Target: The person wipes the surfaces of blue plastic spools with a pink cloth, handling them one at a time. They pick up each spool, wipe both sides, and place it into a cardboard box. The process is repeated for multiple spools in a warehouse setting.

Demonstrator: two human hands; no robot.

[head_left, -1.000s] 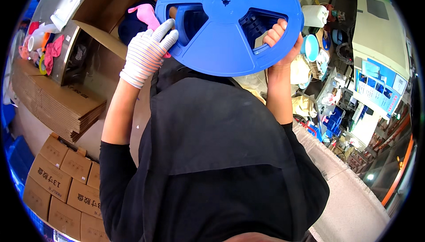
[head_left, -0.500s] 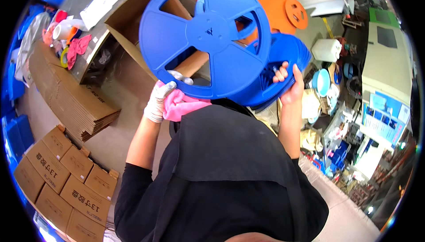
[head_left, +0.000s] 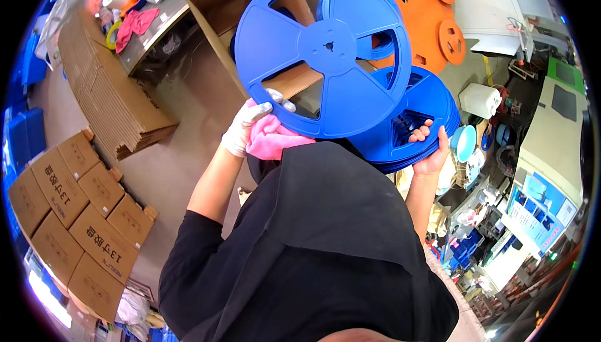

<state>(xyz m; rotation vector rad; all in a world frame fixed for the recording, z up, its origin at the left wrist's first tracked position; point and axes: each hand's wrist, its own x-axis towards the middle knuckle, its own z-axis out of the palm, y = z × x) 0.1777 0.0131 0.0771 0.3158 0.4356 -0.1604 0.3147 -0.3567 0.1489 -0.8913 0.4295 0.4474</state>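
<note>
A large blue plastic reel disc (head_left: pixel 313 41) with open windows is held up before me. My left hand (head_left: pixel 243 124), in a white glove, grips its lower left rim, thumb in front and fingertips through a window. A pink cloth (head_left: pixel 275 139) is bunched beside that thumb, against the rim. Bare and curled, my right hand (head_left: pixel 431 152) holds the edge of a stack of similar blue reels (head_left: pixel 432 99). The front disc hides part of this stack.
An open cardboard box (head_left: pixel 210 10) stands behind the disc, beside a grey table (head_left: pixel 147 48). Flattened cartons (head_left: pixel 109 91) lean at the left, near stacked closed boxes (head_left: pixel 75 217). An orange stand (head_left: pixel 410 10) is at the back. A white jug (head_left: pixel 479 101) and machinery (head_left: pixel 551 129) are to the right.
The disc, the stack and both hands have shifted right in view, as has most of the background. Both grips look the same.
</note>
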